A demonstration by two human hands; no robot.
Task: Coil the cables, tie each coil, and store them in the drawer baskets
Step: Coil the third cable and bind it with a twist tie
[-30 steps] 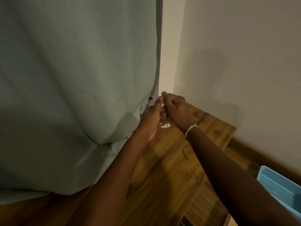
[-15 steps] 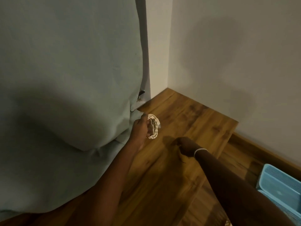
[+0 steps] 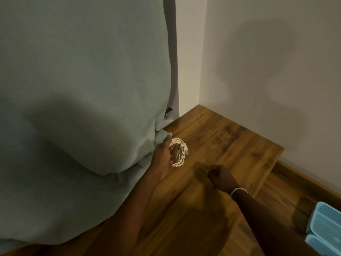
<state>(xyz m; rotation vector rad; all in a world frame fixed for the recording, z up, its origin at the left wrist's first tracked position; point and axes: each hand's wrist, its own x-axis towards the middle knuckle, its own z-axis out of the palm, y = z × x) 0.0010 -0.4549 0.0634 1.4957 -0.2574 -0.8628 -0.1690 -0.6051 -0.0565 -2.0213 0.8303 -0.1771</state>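
- Coil (image 3: 177,154) held in left hand (image 3: 163,156), far-left by the curtain (image 3: 83,108)
- Right hand (image 3: 218,175) loosely curled, seemingly empty
- Baskets (image 3: 324,230) lie near-right, closer to right hand

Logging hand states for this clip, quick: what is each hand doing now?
Left hand: closed, gripping the coiled white cable.
Right hand: fingers curled; whether it holds anything cannot be told.
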